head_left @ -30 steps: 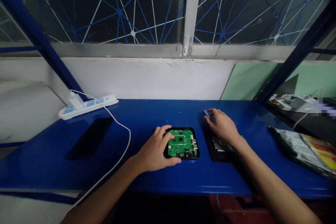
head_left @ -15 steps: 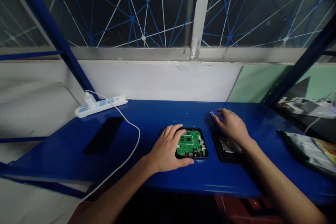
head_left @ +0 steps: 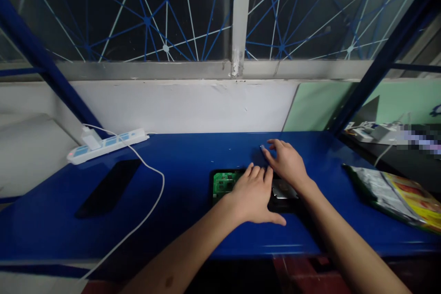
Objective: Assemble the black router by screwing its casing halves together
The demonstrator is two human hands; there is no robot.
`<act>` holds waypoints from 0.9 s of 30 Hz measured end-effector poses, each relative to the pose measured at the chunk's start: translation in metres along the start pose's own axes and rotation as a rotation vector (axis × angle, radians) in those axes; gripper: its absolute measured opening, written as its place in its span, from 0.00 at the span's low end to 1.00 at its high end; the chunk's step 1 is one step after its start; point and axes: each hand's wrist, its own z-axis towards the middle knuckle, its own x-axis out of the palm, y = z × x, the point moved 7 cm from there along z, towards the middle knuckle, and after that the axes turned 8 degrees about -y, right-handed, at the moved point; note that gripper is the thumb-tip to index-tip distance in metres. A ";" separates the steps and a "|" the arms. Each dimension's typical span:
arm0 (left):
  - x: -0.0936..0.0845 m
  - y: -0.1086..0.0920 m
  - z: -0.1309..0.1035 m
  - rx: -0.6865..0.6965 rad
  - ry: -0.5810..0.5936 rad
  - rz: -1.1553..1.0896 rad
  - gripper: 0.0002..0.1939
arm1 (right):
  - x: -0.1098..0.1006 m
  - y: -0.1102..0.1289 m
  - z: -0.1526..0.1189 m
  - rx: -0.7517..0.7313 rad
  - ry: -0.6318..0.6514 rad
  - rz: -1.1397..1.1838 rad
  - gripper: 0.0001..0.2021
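A green circuit board (head_left: 222, 183) in a black case lies on the blue table (head_left: 186, 147), its right part covered by my left hand (head_left: 253, 193). That hand has its fingers spread, with its fingertips at the left edge of a black case part with a metal plate (head_left: 284, 190). Just behind that part, my right hand (head_left: 287, 163) hovers with thumb and fingers curved. A small, thin, bluish object shows at its thumb tip, too small to name.
On the left are a white power strip (head_left: 113, 144) with a plugged-in charger, a white cable (head_left: 161, 188) and a dark flat slab (head_left: 108, 188). A shiny printed packet (head_left: 396, 193) lies at the right. Blue posts rise on both sides.
My left hand has moved right, off the board's left part, toward the part with the metal plate. The view has turned slightly right. My right hand keeps nearly the same pose.
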 end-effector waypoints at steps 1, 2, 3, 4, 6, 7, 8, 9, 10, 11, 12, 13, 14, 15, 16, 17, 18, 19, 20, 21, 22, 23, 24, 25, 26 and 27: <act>0.003 0.001 0.003 -0.008 0.015 -0.011 0.64 | -0.001 0.001 0.000 -0.005 -0.004 -0.005 0.15; 0.005 0.002 0.004 -0.018 0.025 -0.024 0.64 | -0.001 0.001 0.000 -0.013 -0.011 -0.008 0.15; 0.006 0.003 0.005 -0.028 0.027 -0.035 0.63 | -0.002 0.001 0.000 -0.020 -0.019 -0.009 0.15; 0.006 0.005 0.006 -0.037 0.022 -0.045 0.62 | -0.002 0.001 0.000 -0.024 -0.027 -0.008 0.15; 0.005 0.006 0.006 -0.051 0.006 -0.048 0.60 | -0.003 0.000 0.001 -0.014 -0.037 0.018 0.16; 0.003 0.006 0.006 -0.056 -0.001 -0.043 0.59 | -0.004 -0.001 0.002 0.003 -0.037 0.056 0.16; 0.002 0.005 0.006 -0.059 -0.007 -0.036 0.59 | -0.005 -0.003 0.003 0.026 -0.034 0.114 0.16; -0.001 0.002 0.006 -0.057 -0.014 -0.029 0.59 | -0.007 -0.005 0.004 0.056 -0.035 0.188 0.16; -0.004 0.000 0.006 -0.052 -0.023 -0.024 0.59 | -0.009 -0.006 0.005 0.092 -0.038 0.271 0.16; -0.007 -0.003 0.004 -0.043 -0.036 -0.021 0.60 | -0.011 -0.009 0.006 0.133 -0.041 0.362 0.15; -0.011 -0.007 0.002 -0.031 -0.053 -0.023 0.61 | -0.013 -0.011 0.007 0.178 -0.043 0.461 0.15; -0.016 -0.009 0.000 -0.017 -0.070 -0.028 0.61 | -0.015 -0.013 0.008 0.226 -0.037 0.569 0.16; -0.021 -0.011 -0.004 -0.002 -0.088 -0.036 0.62 | -0.015 -0.015 0.009 0.275 -0.025 0.683 0.16; -0.027 -0.011 -0.009 0.012 -0.106 -0.047 0.62 | -0.014 -0.017 0.010 0.323 -0.007 0.793 0.17; -0.033 -0.009 -0.014 0.024 -0.120 -0.061 0.62 | -0.013 -0.018 0.010 0.366 0.015 0.887 0.18; -0.039 -0.005 -0.020 0.028 -0.137 -0.083 0.62 | -0.012 -0.018 0.010 0.401 0.034 0.957 0.19; -0.045 0.001 -0.026 0.015 -0.152 -0.106 0.62 | -0.010 -0.018 0.010 0.426 0.053 0.998 0.19; -0.052 0.009 -0.032 0.000 -0.171 -0.126 0.62 | -0.008 -0.016 0.009 0.436 0.075 1.018 0.20; -0.059 0.018 -0.038 -0.017 -0.192 -0.140 0.62 | -0.007 -0.012 0.008 0.426 0.099 1.029 0.20; -0.065 0.027 -0.043 -0.032 -0.216 -0.150 0.62 | -0.006 -0.007 0.006 0.396 0.121 1.037 0.20; -0.071 0.037 -0.049 -0.043 -0.241 -0.158 0.62 | -0.007 -0.001 0.004 0.347 0.129 1.036 0.20; -0.077 0.045 -0.054 -0.051 -0.271 -0.165 0.61 | -0.009 0.007 0.002 0.274 0.125 1.021 0.19; -0.082 0.054 -0.059 -0.061 -0.307 -0.176 0.60 | -0.012 0.015 -0.001 0.181 0.099 0.993 0.18; -0.086 0.060 -0.063 -0.057 -0.328 -0.185 0.59 | -0.017 0.023 -0.004 0.077 0.053 0.937 0.17; -0.090 0.066 -0.067 -0.049 -0.365 -0.188 0.59 | -0.021 0.034 -0.008 -0.050 0.028 0.864 0.16; -0.093 0.070 -0.071 -0.036 -0.400 -0.185 0.58 | -0.023 0.043 -0.013 -0.168 0.010 0.804 0.17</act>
